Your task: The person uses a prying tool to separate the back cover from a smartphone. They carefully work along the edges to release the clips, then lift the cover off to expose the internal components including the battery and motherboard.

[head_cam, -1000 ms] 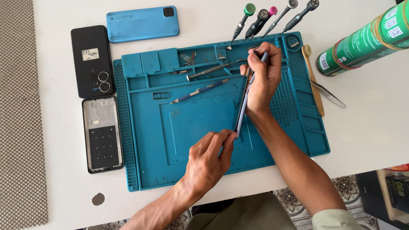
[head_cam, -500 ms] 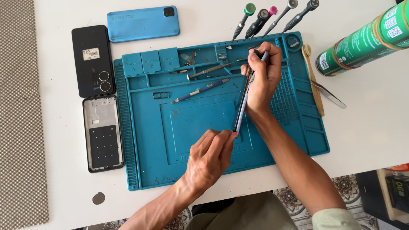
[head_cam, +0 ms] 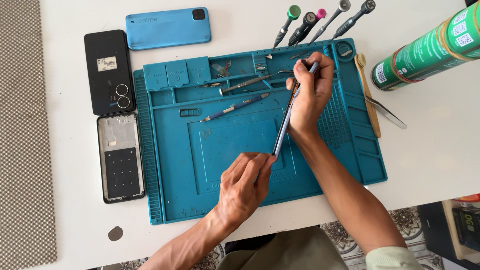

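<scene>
Two hands on one thin phone body (head_cam: 284,122), held on edge, slanting above the middle of the blue work mat (head_cam: 170,200). Clamped at the upper end by the right hand (head_cam: 312,92), fingers curled over the top corner. Pinched at the lower end by the left hand (head_cam: 245,185), fingertips pressed to the bottom edge; cannot tell whether a pick sits between them. Hands apart, one at each end.

Looks like work along the seam of the phone's edge - probably prying or checking the join. Calls for a steady grip at the top and light, even pressure below, so as not to bend the body.

Labels and packages - a green can (head_cam: 430,47) lying at the far right, ringed with pale bands, white code patches near its end and a barcode patch near its cap. A black back cover (head_cam: 109,72) at the left with a small white sticker above two camera rings. A light blue phone back (head_cam: 167,27) beyond it, pale lettering at one end.
</scene>
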